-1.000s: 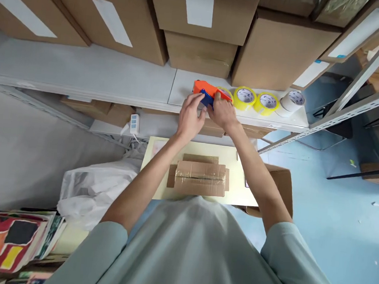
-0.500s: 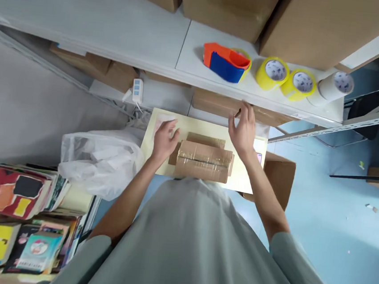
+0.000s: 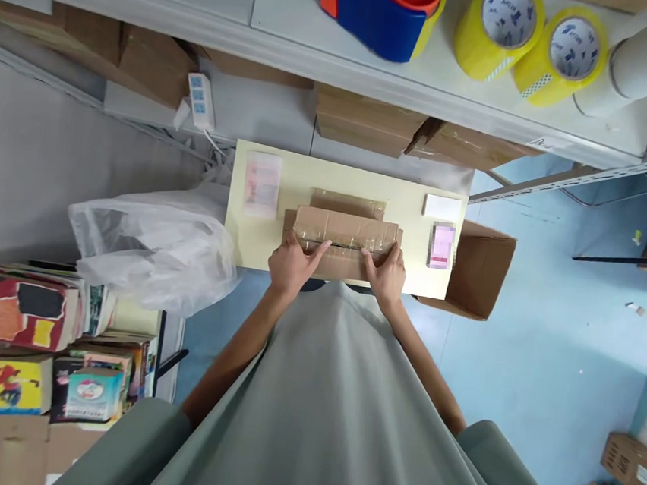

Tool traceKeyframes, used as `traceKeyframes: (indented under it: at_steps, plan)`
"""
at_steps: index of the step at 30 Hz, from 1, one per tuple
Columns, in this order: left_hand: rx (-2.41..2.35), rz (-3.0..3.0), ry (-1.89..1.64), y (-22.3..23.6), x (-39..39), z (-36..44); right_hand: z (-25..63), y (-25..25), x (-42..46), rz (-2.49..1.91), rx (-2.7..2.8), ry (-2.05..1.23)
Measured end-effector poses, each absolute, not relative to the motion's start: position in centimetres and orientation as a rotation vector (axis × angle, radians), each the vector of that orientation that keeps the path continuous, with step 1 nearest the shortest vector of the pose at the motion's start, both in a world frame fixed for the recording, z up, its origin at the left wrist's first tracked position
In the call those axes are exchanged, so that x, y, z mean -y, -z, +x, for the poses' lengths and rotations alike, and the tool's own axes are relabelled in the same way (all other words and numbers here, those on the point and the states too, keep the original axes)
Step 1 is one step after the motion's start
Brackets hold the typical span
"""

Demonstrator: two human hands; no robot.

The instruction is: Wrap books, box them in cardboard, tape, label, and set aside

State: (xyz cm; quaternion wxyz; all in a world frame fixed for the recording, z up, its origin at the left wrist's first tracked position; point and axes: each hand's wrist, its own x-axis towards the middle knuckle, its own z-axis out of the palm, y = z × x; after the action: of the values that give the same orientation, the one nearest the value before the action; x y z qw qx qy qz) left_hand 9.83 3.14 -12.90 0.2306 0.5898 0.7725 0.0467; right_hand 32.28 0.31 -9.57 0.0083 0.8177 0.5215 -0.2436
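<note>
A small cardboard box [image 3: 345,231] with clear tape on it lies on the cream table [image 3: 296,170], close to my body. My left hand [image 3: 291,264] grips its left end, thumb on the top by the seam and fingers at the side. At the right end my right hand [image 3: 386,276] holds it the same way, thumb near the dark seam line. Part of the box's near side is hidden by the hands. Flat cardboard flaps show around and behind it.
On the shelf above stand a red-and-blue tape dispenser [image 3: 380,11] and yellow tape rolls [image 3: 508,16]. A white plastic bag [image 3: 157,242] hangs left of the table, near stacked books [image 3: 16,308]. An open carton [image 3: 481,273] is at the right. A phone [image 3: 441,246] lies on the table.
Both hands have come down from above the table and taken hold of the box's two ends. The camera view has shifted, so the shelf sits higher in the picture.
</note>
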Motion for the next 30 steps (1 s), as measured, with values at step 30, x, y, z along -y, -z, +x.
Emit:
traceKeyframes:
  at_steps: [30]
  plan:
    - [-1.655,1.208,-0.678,16.3,-4.8,3.8,41.8,14.8,1.8,2.905,-1.934,1.783]
